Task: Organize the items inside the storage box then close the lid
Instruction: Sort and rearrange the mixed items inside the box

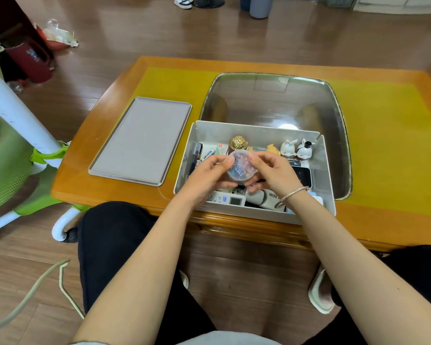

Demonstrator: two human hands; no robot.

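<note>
Over the middle of the open storage box [255, 212], just below the frame's center, you hold a small round clear container [239, 168] of coloured bits between both hands. Your left hand [209, 174] takes it from the left side with the thumb lying across its top, and your right hand [274, 170] pinches its upper right rim, so each grip is closed on that container. It sits above the box contents, tilted toward you. Along the far wall of the box stand a gold-capped bottle [238, 143], a small orange figure [273, 149] and two white rabbit figurines [297, 149] side by side toward the right. A marker [207, 154] and a dark pen [197, 151] lie at the far left corner, a white remote [228, 199] lies along the near wall, and a dark screen device [301, 175] lies right of your hands. Left of the box, the grey lid [141, 140] lies flat on the counter [383, 135], apart from the box. A bracelet [292, 195] circles your right wrist.
</note>
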